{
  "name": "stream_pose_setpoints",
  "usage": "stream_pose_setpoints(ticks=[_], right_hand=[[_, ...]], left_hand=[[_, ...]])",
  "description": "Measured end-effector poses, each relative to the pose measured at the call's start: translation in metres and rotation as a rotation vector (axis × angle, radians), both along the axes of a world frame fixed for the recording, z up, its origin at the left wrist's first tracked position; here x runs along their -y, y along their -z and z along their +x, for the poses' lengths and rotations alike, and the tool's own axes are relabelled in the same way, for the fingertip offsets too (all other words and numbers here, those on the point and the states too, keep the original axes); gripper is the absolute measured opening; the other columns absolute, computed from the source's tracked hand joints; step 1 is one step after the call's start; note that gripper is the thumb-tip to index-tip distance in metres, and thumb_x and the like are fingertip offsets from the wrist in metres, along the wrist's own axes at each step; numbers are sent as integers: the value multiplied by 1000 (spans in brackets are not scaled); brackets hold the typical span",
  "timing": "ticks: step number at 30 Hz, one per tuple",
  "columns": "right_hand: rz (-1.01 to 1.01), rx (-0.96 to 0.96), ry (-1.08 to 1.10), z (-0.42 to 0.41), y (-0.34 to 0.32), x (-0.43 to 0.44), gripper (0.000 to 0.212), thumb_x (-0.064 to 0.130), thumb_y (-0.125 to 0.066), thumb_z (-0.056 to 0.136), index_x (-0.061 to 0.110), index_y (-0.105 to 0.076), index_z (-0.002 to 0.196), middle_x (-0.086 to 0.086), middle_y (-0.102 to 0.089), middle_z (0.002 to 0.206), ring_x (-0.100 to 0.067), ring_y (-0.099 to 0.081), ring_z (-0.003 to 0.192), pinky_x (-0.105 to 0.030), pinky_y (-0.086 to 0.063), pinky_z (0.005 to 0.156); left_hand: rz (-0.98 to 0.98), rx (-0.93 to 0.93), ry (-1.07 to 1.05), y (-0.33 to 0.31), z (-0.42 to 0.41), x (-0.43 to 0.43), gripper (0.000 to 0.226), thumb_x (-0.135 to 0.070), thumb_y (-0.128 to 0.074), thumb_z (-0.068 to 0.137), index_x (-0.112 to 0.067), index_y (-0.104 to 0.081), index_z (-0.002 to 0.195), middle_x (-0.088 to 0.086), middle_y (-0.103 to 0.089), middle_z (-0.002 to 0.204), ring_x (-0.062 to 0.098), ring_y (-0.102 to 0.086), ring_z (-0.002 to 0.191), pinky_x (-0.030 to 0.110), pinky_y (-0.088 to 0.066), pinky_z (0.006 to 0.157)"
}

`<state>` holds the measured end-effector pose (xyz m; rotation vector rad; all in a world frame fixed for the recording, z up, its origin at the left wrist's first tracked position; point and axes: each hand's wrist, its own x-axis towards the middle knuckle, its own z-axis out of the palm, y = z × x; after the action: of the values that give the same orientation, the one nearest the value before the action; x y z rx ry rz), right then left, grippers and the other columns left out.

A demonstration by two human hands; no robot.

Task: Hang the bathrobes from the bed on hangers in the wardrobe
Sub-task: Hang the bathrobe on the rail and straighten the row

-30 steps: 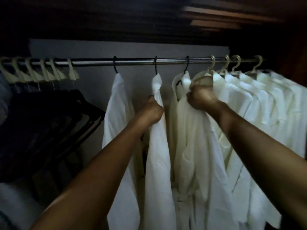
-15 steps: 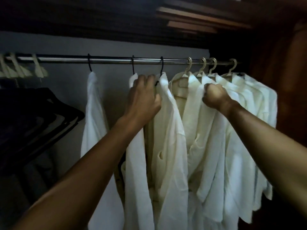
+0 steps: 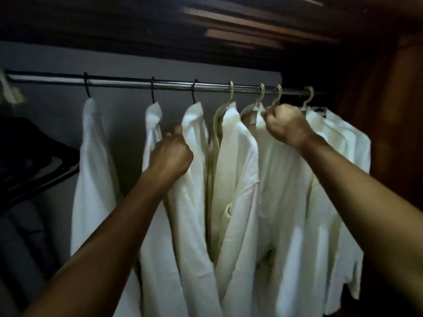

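Note:
Several white bathrobes hang on hangers from a metal rail (image 3: 174, 84) inside a dark wardrobe. My left hand (image 3: 171, 154) grips the front edge of the third bathrobe from the left (image 3: 194, 191), which hangs on a black hook. My right hand (image 3: 286, 124) pinches the collar of a bathrobe (image 3: 283, 179) on a cream hanger (image 3: 261, 97) further right. One bathrobe (image 3: 93, 161) hangs alone at the left, another (image 3: 153, 124) just left of my left hand. More bathrobes (image 3: 343, 143) crowd the rail's right end.
The wardrobe's dark wooden side wall (image 3: 389, 133) stands close on the right. Dark garments and black hangers (image 3: 34, 161) fill the left. A few empty cream hangers (image 3: 9, 92) show at the far left edge of the rail.
The view has shifted right. My left hand dropped from the hanger tops to grip the third robe's front edge. My right hand rose to the collar near the cream hooks.

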<state>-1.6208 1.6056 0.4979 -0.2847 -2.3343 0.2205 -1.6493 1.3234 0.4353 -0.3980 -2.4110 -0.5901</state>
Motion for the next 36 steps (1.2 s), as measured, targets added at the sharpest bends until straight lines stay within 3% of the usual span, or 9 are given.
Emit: stream_pose_setpoints(ticks=[2, 5, 9, 13, 16, 19, 25, 30, 36], right_hand=[[-20, 105, 108, -1, 1, -22, 40, 29, -50, 94, 5, -63, 122, -25, -62, 125, -41, -58, 117, -39, -46, 98], [-9, 191, -34, -7, 9, -24, 37, 16, -52, 95, -1, -61, 127, -27, -55, 135, -40, -52, 124, -34, -40, 101], [-46, 172, -150, -16, 9, -14, 19, 20, -60, 93, 4, -69, 95, -13, -67, 100, -32, -62, 101, -30, -38, 76], [-76, 160, -219, -16, 10, -23, 21, 25, -62, 92, 6, -67, 84, -12, -67, 95, -29, -62, 93, -29, -39, 74], [-89, 176, -231, -14, 14, -21, 24, 25, -59, 93, 16, -57, 70, -8, -63, 87, -28, -62, 89, -27, -36, 71], [-122, 194, -300, -10, 13, -21, 25, 28, -50, 99, 14, -69, 90, -7, -67, 90, -29, -70, 88, -29, -51, 67], [-70, -47, 103, -4, 11, -82, 39, 30, -46, 86, 10, -67, 112, -16, -70, 109, -38, -64, 105, -35, -46, 77], [-60, 67, -29, -13, 24, -76, 6, 14, -57, 91, 12, -60, 85, -21, -69, 106, -40, -62, 105, -37, -48, 91], [-87, 35, 36, -10, 2, -101, 36, 25, -40, 102, 7, -67, 117, -20, -66, 120, -37, -60, 113, -39, -45, 93]], left_hand=[[-72, -174, -60, 1, 6, -7, 63, -22, -55, 94, -16, -29, 151, 19, -44, 143, 37, -48, 128, 48, -44, 103], [44, -363, 150, -6, 25, -48, 56, -38, -53, 97, -19, -38, 148, 13, -44, 144, 30, -45, 131, 43, -42, 106], [111, 58, 359, -19, 31, -103, 75, -69, -51, 91, -33, -32, 155, 12, -30, 158, 34, -42, 138, 43, -41, 104], [41, 81, 329, -21, 25, -111, 46, -36, -51, 97, -21, -47, 141, 9, -61, 117, 19, -61, 90, 28, -42, 68], [75, 78, 260, -17, 25, -105, 40, -16, -45, 101, -17, -43, 141, -5, -48, 81, 4, -47, 65, 18, -30, 50], [16, 33, 177, -14, 24, -95, 51, -10, -44, 99, -15, -37, 149, 1, -50, 85, 15, -48, 70, 25, -34, 61], [51, -81, 93, -4, 12, -86, 56, -3, -42, 92, -11, -41, 147, 18, -66, 100, 36, -65, 92, 40, -43, 75], [80, -54, 85, -2, 22, -99, 48, -2, -39, 95, -10, -43, 141, 15, -59, 92, 33, -57, 80, 36, -36, 61], [-1, -3, 54, -6, 26, -103, 50, -9, -42, 96, -10, -40, 146, 20, -58, 117, 36, -60, 99, 38, -38, 73]])
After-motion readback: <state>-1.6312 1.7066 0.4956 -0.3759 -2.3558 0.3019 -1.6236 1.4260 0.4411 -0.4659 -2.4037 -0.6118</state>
